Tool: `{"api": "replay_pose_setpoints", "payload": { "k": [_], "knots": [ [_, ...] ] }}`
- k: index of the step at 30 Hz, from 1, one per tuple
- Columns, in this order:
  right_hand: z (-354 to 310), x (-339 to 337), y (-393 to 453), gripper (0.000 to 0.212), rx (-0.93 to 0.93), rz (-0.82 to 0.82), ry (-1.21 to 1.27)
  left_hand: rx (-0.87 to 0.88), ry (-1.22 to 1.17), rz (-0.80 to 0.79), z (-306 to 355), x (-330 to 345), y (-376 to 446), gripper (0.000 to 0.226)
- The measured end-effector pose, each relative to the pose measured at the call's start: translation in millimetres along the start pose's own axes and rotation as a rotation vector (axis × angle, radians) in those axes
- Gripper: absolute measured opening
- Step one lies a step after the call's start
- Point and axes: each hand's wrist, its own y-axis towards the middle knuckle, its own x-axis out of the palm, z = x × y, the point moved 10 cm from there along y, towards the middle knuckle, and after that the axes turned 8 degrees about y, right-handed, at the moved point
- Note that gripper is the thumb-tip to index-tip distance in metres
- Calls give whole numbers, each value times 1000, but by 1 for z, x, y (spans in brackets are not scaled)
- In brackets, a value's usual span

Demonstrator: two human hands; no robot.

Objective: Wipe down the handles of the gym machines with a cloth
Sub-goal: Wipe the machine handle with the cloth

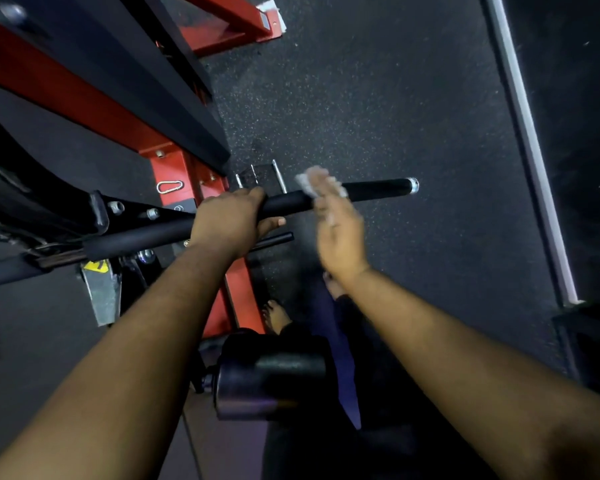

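Note:
A black padded handle bar (pixel 378 188) of the red gym machine runs from the left to a chrome end cap at the right. My left hand (pixel 231 223) grips the bar near its middle, fingers curled over the top. My right hand (pixel 340 233) is blurred, with fingers stretched forward pressing a small white cloth (pixel 307 181) against the bar to the right of the left hand. The cloth peeks out past my fingertips.
The red machine frame (pixel 184 174) with black pads fills the left side. A black roller pad (pixel 274 372) sits below my arms. My bare feet (pixel 276 317) stand on the dark speckled rubber floor (pixel 413 98). A pale strip (pixel 527 133) runs along the right.

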Motion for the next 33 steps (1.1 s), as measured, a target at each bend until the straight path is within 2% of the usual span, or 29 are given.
{"api": "replay_pose_setpoints", "payload": {
  "k": [2,3,4,7,10,14,19,22,23,25,28,30,33],
  "knots": [
    [37,-63,8,39,166,257,5,-2,-11,20,-2,-2,-3,54],
    [57,-92,11,39,246,348,-45,0,-12,32,-2,-3,-3,54],
    [75,-113,13,41,317,369,-116,2,-7,42,-3,-5,-4,54],
    [107,-115,13,42,426,300,-245,-21,39,39,-17,-2,-13,53],
    [87,-53,15,42,323,225,-309,-85,115,19,-49,8,-35,46],
    [39,37,2,44,210,118,-345,-121,149,74,-74,7,-56,48],
    [-17,163,-26,46,4,-331,-294,-143,181,89,-84,14,-67,41],
    [-27,169,-26,48,-91,-484,-257,-146,164,99,-94,18,-79,38],
    [-23,154,-23,47,-95,-475,-279,-137,167,101,-97,18,-83,37],
    [1,109,-14,44,-6,-339,-332,-119,176,140,-105,14,-96,35],
    [53,54,-16,44,273,-94,-309,-105,103,229,-122,8,-121,43],
    [72,68,-25,46,383,-84,-358,-85,93,250,-129,11,-137,58],
    [59,105,-32,48,376,-51,-423,-74,101,252,-135,16,-158,65]
  ]
}}
